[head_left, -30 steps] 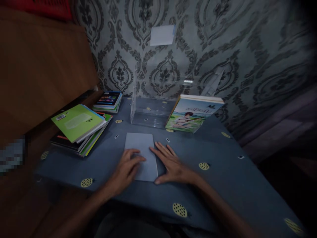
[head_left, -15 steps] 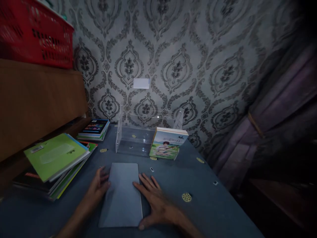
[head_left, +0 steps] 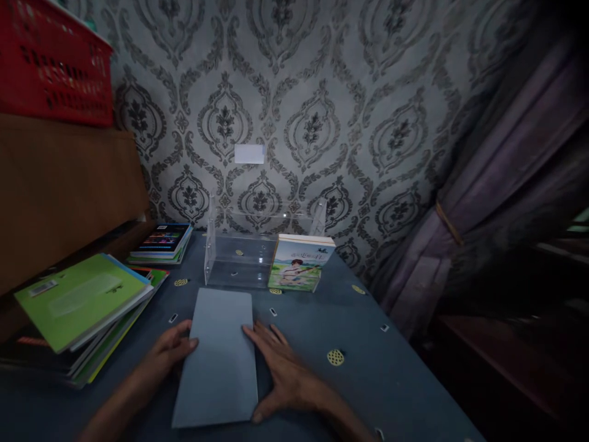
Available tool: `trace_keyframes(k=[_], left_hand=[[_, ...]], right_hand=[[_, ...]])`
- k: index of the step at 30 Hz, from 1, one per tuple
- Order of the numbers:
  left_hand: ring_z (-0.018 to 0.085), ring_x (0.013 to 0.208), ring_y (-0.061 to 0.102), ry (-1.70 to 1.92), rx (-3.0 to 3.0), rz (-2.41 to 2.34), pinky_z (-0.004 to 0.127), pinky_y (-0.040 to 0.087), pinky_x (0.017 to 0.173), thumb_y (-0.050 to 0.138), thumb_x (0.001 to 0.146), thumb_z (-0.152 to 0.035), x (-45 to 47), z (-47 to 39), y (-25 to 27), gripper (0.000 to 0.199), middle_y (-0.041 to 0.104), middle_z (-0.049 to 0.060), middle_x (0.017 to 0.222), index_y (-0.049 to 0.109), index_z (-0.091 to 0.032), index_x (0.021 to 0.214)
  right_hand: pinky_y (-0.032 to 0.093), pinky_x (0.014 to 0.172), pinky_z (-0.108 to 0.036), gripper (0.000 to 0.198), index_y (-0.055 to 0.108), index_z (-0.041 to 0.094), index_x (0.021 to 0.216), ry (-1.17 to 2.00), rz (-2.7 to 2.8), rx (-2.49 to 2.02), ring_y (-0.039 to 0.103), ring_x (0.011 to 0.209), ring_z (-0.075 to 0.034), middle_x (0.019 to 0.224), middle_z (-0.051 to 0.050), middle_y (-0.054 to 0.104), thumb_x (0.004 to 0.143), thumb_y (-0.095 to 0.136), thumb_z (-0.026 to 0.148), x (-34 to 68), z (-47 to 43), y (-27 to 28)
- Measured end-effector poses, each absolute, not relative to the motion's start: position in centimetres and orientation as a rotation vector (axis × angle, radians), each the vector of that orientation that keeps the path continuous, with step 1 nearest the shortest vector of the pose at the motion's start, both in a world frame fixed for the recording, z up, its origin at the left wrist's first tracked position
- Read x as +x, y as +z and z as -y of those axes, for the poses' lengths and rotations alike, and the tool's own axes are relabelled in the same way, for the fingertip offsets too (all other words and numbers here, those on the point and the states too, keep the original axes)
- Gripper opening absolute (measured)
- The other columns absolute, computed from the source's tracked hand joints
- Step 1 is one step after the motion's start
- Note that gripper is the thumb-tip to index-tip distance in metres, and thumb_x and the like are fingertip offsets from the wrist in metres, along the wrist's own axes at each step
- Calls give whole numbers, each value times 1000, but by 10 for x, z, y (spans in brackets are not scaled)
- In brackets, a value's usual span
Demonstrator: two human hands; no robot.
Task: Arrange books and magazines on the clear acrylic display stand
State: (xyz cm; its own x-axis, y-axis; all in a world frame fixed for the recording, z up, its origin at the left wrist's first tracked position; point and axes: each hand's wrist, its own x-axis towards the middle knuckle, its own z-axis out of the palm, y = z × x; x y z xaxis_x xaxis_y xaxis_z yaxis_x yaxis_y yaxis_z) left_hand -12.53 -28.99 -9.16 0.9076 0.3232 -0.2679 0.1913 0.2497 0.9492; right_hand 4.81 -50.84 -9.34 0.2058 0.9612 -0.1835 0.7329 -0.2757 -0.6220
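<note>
A plain grey-blue book (head_left: 218,362), closed, is in front of me at the table's near side, its far end slightly raised. My left hand (head_left: 172,350) grips its left edge, thumb on top and fingers curled at the side. Along the right edge, my right hand (head_left: 288,374) takes hold with the index fingertip near the far part and the thumb near the close corner; its other fingers stretch out beside it. Beyond is a clear acrylic rack (head_left: 237,264), with an illustrated book (head_left: 299,264) standing at its right end.
To the left lie a stack topped by a green book (head_left: 85,294) and a smaller stack with a dark book (head_left: 161,239) on top. A wooden cabinet (head_left: 64,196) bears a red basket (head_left: 55,73). Patterned wallpaper is behind; a tied curtain (head_left: 427,270) hangs right.
The view has swung slightly right, so everything sits further left. The grey-blue book's far end has risen a little, and my left hand has closed on its left edge.
</note>
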Motion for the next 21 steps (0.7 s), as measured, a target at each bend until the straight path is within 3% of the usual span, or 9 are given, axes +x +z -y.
trace_keyframes(k=[4,7,10,12,15,18,21], left_hand=[[24,81,70,144,1325,-465,30,52,73,84,63,-53,-122,292,-75,67,74,5,89,62,-19,116],[27,91,70,178,1352,-488,34,52,82,84,63,-52,-115,293,-66,75,75,8,98,58,-18,125],[28,93,70,211,1395,-493,36,52,84,84,61,-53,-105,292,-66,76,75,7,98,59,-19,124],[29,93,69,233,1431,-473,37,52,85,83,61,-53,-98,290,-70,74,75,7,95,61,-20,122],[29,97,68,316,1483,-471,38,52,86,81,62,-55,-89,289,-81,74,75,7,96,61,-18,123],[28,96,68,367,1550,-433,37,53,84,79,64,-57,-81,289,-87,70,74,7,96,62,-18,119],[25,88,67,381,1646,-285,35,54,80,76,69,-57,-73,291,-82,57,73,4,90,64,-20,112]], right_hand=[[14,121,-58,144,2,22,159,808,1371,-2045,11,151,-39,165,-18,12,49,89,54,46,512,-99],[29,117,-53,136,-3,28,158,772,1250,-1910,31,146,-34,161,-18,26,59,89,39,44,516,-106],[47,100,-46,128,-15,29,156,738,1109,-1674,61,117,-26,135,-14,57,71,81,28,45,514,-116],[52,83,-38,124,-17,28,155,716,987,-1526,67,91,-20,110,-6,66,75,78,30,47,511,-123],[48,67,-29,107,11,27,156,739,848,-1370,63,75,-16,87,1,65,74,78,40,52,507,-131],[43,56,-23,67,51,22,131,812,842,-1297,57,63,-13,75,3,61,74,77,47,58,504,-131],[41,51,-22,43,59,21,110,734,860,-1306,52,56,-11,71,4,58,78,74,46,66,502,-122]])
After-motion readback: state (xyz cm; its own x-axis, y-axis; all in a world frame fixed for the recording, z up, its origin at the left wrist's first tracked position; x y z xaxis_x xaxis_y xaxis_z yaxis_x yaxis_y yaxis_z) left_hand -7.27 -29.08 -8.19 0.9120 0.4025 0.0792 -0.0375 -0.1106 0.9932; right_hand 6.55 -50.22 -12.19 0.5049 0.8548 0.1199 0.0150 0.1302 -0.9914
